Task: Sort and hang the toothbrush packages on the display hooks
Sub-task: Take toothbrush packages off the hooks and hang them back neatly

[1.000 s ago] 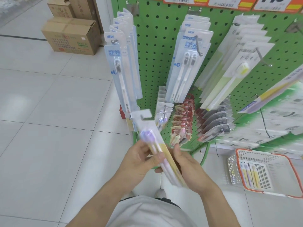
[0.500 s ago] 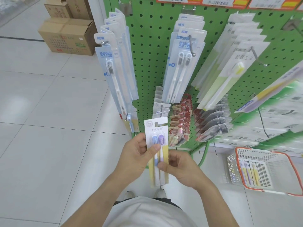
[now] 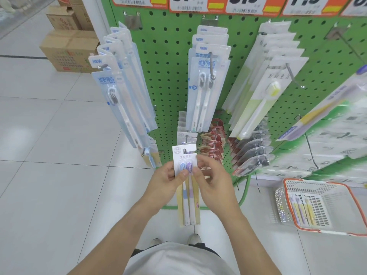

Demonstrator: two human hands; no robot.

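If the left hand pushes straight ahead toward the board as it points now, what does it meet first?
Probably the front white package on the low hook, directly beyond the package that the left hand holds; depth is hard to judge.

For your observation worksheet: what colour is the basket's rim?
Orange-red, round the white basket on the floor; head view.

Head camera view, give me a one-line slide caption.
Both hands hold a two-brush toothbrush package upright before the green pegboard.
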